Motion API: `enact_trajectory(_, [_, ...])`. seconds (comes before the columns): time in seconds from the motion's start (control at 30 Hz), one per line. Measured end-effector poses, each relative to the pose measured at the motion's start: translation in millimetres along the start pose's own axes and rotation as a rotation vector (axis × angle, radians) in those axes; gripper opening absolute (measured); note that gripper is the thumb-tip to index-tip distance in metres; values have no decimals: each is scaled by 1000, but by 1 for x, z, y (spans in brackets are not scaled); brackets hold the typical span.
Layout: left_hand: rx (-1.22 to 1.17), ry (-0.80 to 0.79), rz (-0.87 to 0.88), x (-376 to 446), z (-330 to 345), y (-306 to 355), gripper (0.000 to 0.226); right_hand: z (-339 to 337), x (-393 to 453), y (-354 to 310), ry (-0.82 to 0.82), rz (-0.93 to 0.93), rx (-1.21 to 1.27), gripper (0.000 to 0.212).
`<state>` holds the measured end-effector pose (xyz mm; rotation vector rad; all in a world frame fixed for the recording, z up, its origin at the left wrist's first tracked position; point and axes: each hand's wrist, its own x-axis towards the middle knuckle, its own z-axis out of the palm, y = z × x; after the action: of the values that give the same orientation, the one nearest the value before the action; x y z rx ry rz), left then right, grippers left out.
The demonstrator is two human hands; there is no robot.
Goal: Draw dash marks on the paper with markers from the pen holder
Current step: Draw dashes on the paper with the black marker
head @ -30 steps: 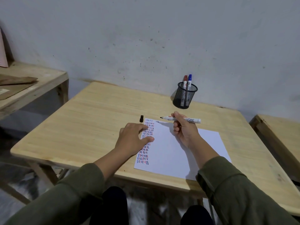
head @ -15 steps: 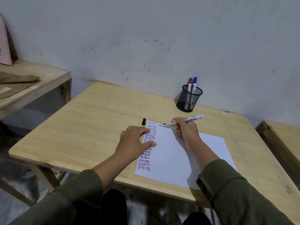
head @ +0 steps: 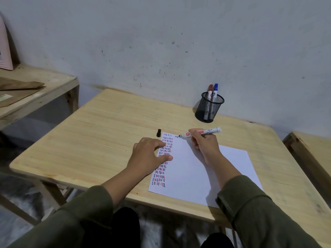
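Note:
A white sheet of paper (head: 195,172) lies on the wooden table (head: 100,133); its left strip is filled with rows of red, blue and black dashes. My right hand (head: 204,145) grips an uncapped black marker (head: 200,133), tip touching the paper's top edge beside a few fresh black dashes. My left hand (head: 148,156) rests flat with fingers spread on the paper's left edge, holding nothing. The marker's black cap (head: 158,133) stands on the table just above the paper's top-left corner. A black mesh pen holder (head: 209,109) holds a red marker (head: 210,90) and a blue marker (head: 215,89).
The grey wall runs right behind the table. A second wooden table (head: 35,93) with brown boards stands at the left, and another wooden piece (head: 311,154) at the right. My dark green sleeves fill the bottom of the view.
My right hand has lowered the marker from above the paper until its tip meets the top edge, and new black dashes have appeared there. My left hand has stayed on the paper.

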<state>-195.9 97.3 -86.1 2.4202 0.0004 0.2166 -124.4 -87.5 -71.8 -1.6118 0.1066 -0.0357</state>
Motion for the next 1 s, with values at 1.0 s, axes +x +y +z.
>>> enact_trajectory(1.0, [-8, 17, 19, 2, 3, -4, 55, -1, -1, 0, -45, -19, -63, 10])
